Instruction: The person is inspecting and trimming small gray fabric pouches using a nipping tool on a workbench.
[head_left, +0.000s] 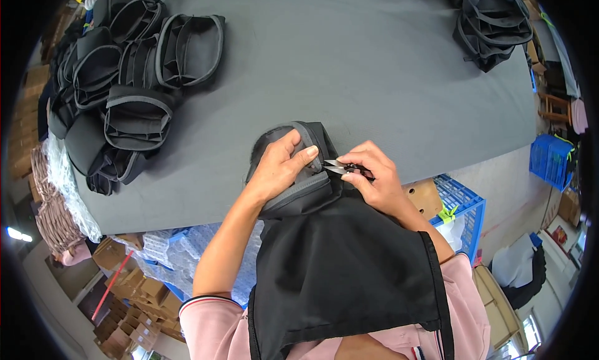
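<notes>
A black fabric pouch (pixel 299 201) with grey zipper edging lies at the table's near edge, its flap raised. My left hand (pixel 282 165) grips the pouch by its edging, thumb and fingers pinching the fabric. In my right hand (pixel 374 172) is a small pair of thread snips (pixel 337 167), closed in by my fingers. Their metal blades point left and reach the pouch's edge beside my left thumb. Whether a thread lies between the blades is too small to tell. Black cloth of an apron (pixel 349 266) hangs from just below the pouch over my front.
Several similar black pouches (pixel 137 116) are heaped at the table's left, and more black pouches (pixel 493 26) are stacked far right. The grey table (pixel 374 66) spans the view. Below its near edge stand a blue crate (pixel 477 219), bubble wrap (pixel 231 254) and cardboard boxes (pixel 146 291).
</notes>
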`<state>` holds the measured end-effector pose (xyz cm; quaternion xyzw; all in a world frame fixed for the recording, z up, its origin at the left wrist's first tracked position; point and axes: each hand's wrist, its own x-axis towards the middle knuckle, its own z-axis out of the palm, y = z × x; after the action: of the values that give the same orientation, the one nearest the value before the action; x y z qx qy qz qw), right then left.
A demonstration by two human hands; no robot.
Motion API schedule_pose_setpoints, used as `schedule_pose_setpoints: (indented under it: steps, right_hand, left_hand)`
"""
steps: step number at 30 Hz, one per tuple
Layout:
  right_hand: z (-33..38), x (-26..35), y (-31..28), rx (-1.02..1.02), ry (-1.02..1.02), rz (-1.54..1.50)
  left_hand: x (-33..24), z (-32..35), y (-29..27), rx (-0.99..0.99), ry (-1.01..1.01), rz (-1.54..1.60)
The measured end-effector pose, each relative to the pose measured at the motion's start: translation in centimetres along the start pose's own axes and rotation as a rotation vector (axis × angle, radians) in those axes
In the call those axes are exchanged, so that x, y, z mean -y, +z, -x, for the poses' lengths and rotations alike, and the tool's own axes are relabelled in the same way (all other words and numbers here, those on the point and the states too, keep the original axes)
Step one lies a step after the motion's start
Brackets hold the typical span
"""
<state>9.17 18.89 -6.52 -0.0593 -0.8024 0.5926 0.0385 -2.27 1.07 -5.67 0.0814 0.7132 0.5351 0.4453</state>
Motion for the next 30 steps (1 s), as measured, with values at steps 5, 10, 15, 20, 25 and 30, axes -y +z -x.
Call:
schedule_pose_setpoints:
  steps: [5, 10, 15, 20, 25, 30]
  right_hand:
    - [-0.2, -0.1, 0.7, 0.021, -0.061, 0.043]
    - [0.1, -0.2, 1.1, 0.003, -0.098, 0.081]
    - [0.4, -0.3, 1.6, -0.067, -0.135, 0.019]
    - [0.6, -0.4, 1.7, -0.071, -0.106, 0.092]
    - [0.9, 0.9, 1.3, -0.110, -0.113, 0.098]
    - [-0.1, 2.0, 1.2, -0.177, -0.049, -0.022]
  left_hand:
    - [0.0, 0.2, 0.3, -0.021, 0.048, 0.018]
    - [0.0, 0.4, 0.3, -0.016, 0.036, 0.064]
    - [0.3, 0.4, 0.1, 0.003, 0.040, 0.046]
    - [-0.1, 0.5, 0.1, 0.010, 0.036, 0.065]
    - [-0.7, 0.9, 0.1, 0.016, 0.038, 0.100]
    - [-1.4, 0.5, 0.0, 0.057, 0.056, 0.196]
